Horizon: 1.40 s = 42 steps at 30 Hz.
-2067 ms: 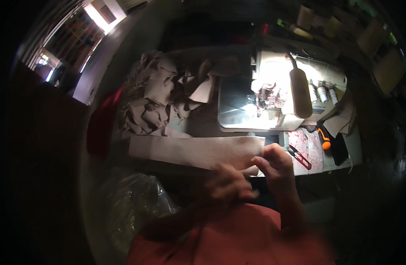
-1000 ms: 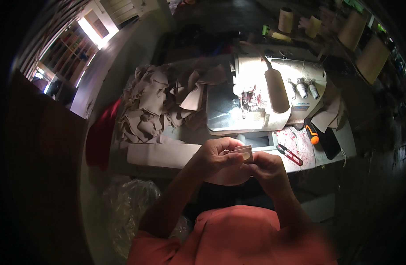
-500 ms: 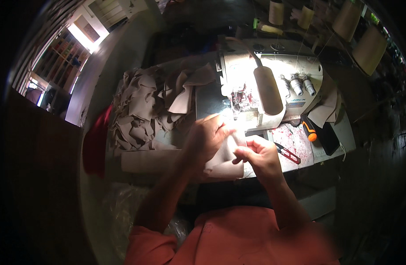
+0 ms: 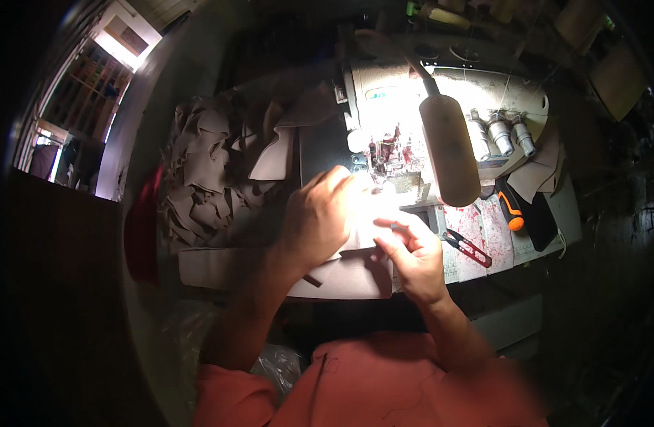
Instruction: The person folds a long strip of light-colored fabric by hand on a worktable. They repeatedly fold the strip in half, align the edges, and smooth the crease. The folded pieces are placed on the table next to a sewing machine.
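A pale beige fabric piece [image 4: 360,238] lies between my hands at the front of an overlock sewing machine [image 4: 451,78], washed out by bright light near the needle. My left hand [image 4: 318,213] is curled over the piece's left side, with its fingertips by the presser foot and partly hidden in glare. My right hand [image 4: 412,260] pinches the right edge between thumb and fingers. Under my wrists, a longer beige fabric strip [image 4: 220,267] runs along the table's front edge. A small dark strip sticks out below my left hand; its kind is unclear.
A heap of beige fabric pieces [image 4: 206,156] covers the left of the table. To the right lie red-handled thread snips [image 4: 469,248], an orange-and-black handled tool [image 4: 512,210] and a dark flat phone-like object [image 4: 537,220]. A lamp [image 4: 448,149] hangs before the machine.
The view has shifted nearer the machine. My left hand has come flatter over the fabric near the needle. My right hand keeps its pinch on the edge, and more of the front strip shows.
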### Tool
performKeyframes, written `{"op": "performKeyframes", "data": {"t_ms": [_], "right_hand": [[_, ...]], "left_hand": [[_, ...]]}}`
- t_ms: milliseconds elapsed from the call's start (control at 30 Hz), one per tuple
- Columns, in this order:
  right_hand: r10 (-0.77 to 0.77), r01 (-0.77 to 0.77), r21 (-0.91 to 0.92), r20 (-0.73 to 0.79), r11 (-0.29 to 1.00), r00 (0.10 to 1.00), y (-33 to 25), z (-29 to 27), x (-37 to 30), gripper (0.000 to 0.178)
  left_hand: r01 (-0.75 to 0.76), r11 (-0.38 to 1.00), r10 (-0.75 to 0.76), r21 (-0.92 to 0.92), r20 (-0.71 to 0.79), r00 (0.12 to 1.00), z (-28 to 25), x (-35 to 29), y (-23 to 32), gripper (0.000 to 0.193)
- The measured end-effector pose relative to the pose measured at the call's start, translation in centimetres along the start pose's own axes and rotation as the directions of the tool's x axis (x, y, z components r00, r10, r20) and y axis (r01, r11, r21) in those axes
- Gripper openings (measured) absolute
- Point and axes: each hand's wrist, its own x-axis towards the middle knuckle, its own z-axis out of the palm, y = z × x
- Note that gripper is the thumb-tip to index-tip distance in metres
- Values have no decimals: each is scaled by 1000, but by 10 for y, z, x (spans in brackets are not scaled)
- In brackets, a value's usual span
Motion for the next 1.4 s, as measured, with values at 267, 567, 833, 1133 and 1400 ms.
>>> {"op": "performKeyframes", "data": {"t_ms": [267, 567, 833, 1133, 1400], "right_hand": [[-37, 35, -83, -19, 996, 999, 0, 0, 10, 18], [-105, 102, -53, -54, 993, 993, 3, -10, 2, 18], [105, -99, -383, -6, 919, 994, 17, -28, -16, 13], [-495, 526, -683, 268, 506, 826, 0, -24, -21, 13], [-152, 189, -421, 121, 887, 981, -17, -7, -37, 9]], "left_hand": [[-131, 978, 138, 160, -31, 990, -3, 9, -1, 14], [36, 998, -39, 48, 76, 996, 3, 11, -32, 20], [-317, 772, 456, 550, -133, 880, -2, 55, -103, 17], [-34, 992, 32, -125, -21, 999, -19, -70, 24, 20], [45, 929, -23, -367, 63, 998, 2, -76, 24, 22]]}}
